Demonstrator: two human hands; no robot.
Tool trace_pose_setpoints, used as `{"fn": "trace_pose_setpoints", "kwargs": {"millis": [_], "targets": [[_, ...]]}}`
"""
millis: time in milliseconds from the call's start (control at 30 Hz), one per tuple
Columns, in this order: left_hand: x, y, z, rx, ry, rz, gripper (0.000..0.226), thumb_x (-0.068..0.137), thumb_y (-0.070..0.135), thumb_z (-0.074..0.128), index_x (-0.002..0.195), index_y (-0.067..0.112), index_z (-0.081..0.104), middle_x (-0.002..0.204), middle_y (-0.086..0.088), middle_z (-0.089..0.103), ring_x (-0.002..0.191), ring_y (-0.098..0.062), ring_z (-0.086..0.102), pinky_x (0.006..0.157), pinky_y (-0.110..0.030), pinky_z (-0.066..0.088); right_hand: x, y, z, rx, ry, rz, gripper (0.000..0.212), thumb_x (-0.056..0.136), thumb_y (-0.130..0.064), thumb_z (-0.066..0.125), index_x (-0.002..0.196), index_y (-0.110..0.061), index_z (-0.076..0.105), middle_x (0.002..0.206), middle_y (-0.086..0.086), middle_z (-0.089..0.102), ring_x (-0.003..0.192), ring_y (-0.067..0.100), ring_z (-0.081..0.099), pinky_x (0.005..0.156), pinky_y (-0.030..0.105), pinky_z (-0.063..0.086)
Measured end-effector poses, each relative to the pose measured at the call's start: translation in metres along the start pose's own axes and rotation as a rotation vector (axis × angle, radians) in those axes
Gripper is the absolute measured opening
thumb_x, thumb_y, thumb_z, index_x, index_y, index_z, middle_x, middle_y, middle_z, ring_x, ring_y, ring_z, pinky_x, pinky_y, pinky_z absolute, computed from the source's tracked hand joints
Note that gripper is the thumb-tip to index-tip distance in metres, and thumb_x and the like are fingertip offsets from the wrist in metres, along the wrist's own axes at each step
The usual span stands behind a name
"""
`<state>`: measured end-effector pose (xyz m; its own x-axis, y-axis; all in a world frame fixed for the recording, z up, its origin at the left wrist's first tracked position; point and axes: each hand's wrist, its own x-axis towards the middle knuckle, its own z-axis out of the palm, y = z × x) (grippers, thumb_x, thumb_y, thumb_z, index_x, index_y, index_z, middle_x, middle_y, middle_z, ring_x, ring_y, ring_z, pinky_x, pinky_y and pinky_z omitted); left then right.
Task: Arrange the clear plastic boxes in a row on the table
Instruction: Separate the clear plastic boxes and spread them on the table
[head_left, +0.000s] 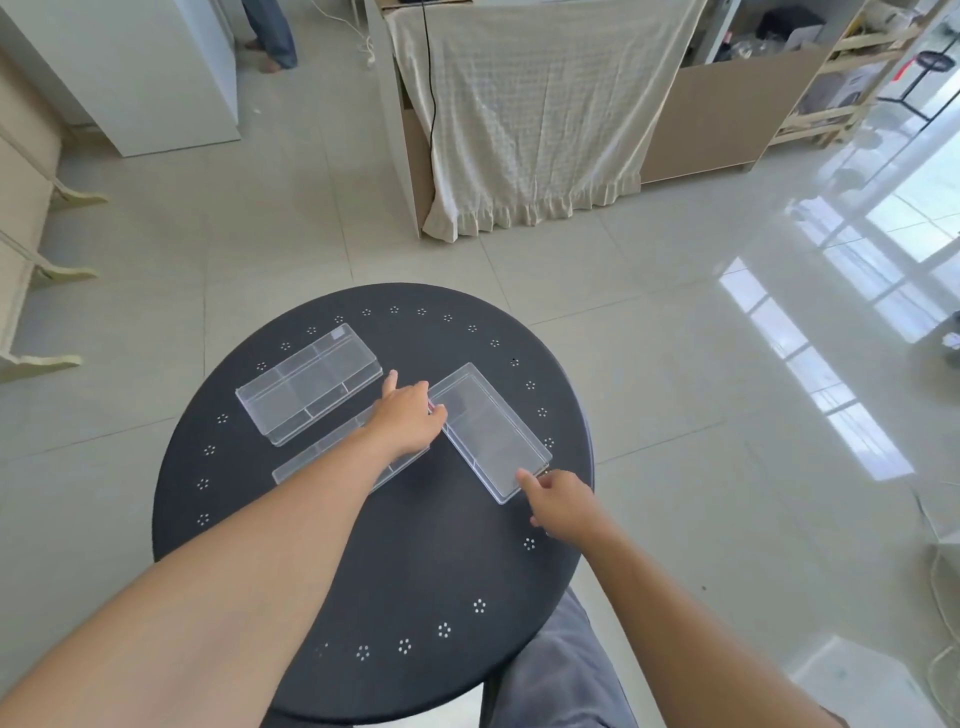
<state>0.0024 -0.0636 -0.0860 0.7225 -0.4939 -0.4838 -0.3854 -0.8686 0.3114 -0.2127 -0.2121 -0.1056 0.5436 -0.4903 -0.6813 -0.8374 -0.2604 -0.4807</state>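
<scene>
Risk first: the skewed clear rectangular plastic box (491, 431) on the right of the round black perforated table (395, 561) lies at an angle to the other two. Left hand (408, 415) is loosely curled at its far corner; right hand (563, 506) touches the near corner, fingers bent, neither enclosing it. An uneven push could ram the middle clear box (332, 457) or overshoot the edge. Rear divided clear box (309, 383) sits apart.
</scene>
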Motion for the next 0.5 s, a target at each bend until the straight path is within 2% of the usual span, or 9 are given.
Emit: {"fn": "trace_pose_setpoints", "kwargs": {"millis": [67, 167, 233, 300, 333, 433, 500], "targets": [[-0.002, 0.007, -0.004, 0.001, -0.025, -0.003, 0.047, 0.111, 0.034, 0.044, 0.148, 0.006, 0.051, 0.156, -0.014, 0.057, 0.168, -0.033, -0.002, 0.119, -0.052, 0.034, 0.003, -0.001, 0.002, 0.028, -0.018, 0.011, 0.046, 0.097, -0.06, 0.046, 0.083, -0.018, 0.058, 0.093, 0.015, 0.078, 0.09, 0.03, 0.075, 0.089, 0.048, 0.061], [-0.006, 0.018, -0.009, 0.0, -0.041, -0.033, 0.047, 0.112, 0.034, 0.045, 0.151, 0.007, 0.048, 0.166, -0.02, 0.043, 0.167, -0.04, 0.008, 0.123, -0.051, 0.028, 0.008, -0.004, 0.001, 0.068, 0.014, 0.013, 0.042, 0.099, -0.057, 0.049, 0.1, -0.016, 0.056, 0.098, 0.008, 0.073, 0.095, 0.03, 0.071, 0.087, 0.041, 0.057], [-0.003, 0.019, -0.008, -0.015, -0.027, -0.047, 0.046, 0.112, 0.036, 0.046, 0.148, 0.007, 0.048, 0.164, -0.02, 0.046, 0.167, -0.039, 0.009, 0.124, -0.052, 0.026, 0.013, -0.005, -0.001, 0.087, 0.042, 0.003, 0.038, 0.101, -0.054, 0.053, 0.108, -0.016, 0.052, 0.105, 0.001, 0.064, 0.092, 0.023, 0.065, 0.075, 0.036, 0.049], [0.007, 0.013, 0.0, -0.04, -0.022, -0.045, 0.042, 0.109, 0.04, 0.048, 0.136, 0.008, 0.052, 0.153, -0.015, 0.06, 0.167, -0.034, 0.007, 0.123, -0.053, 0.024, 0.019, -0.005, -0.002, 0.116, 0.069, 0.004, 0.043, 0.098, -0.055, 0.055, 0.11, -0.014, 0.054, 0.11, 0.004, 0.064, 0.086, 0.021, 0.064, 0.067, 0.033, 0.047], [0.011, 0.011, 0.004, -0.045, -0.02, -0.039, 0.04, 0.108, 0.042, 0.049, 0.13, 0.009, 0.053, 0.144, -0.011, 0.066, 0.167, -0.032, 0.008, 0.123, -0.052, 0.023, 0.021, -0.006, -0.001, 0.141, 0.075, 0.01, 0.048, 0.094, -0.058, 0.056, 0.113, -0.013, 0.055, 0.114, 0.007, 0.065, 0.088, 0.023, 0.066, 0.068, 0.034, 0.05], [0.014, 0.012, 0.012, -0.094, 0.024, -0.016, 0.04, 0.105, 0.045, 0.052, 0.126, 0.01, 0.054, 0.126, 0.0, 0.068, 0.164, -0.03, 0.018, 0.121, -0.049, 0.026, 0.023, -0.004, -0.001, 0.187, 0.093, 0.023, 0.068, 0.084, -0.068, 0.057, 0.124, -0.013, 0.055, 0.122, 0.006, 0.055, 0.104, 0.029, 0.067, 0.092, 0.047, 0.059], [0.011, 0.016, 0.014, -0.133, 0.079, 0.023, 0.048, 0.104, 0.046, 0.056, 0.136, 0.01, 0.054, 0.131, 0.0, 0.066, 0.158, -0.03, 0.027, 0.119, -0.049, 0.03, 0.024, -0.003, -0.003, 0.207, 0.109, 0.015, 0.075, 0.08, -0.071, 0.057, 0.128, -0.014, 0.055, 0.123, 0.004, 0.054, 0.11, 0.027, 0.064, 0.097, 0.049, 0.057]]}}
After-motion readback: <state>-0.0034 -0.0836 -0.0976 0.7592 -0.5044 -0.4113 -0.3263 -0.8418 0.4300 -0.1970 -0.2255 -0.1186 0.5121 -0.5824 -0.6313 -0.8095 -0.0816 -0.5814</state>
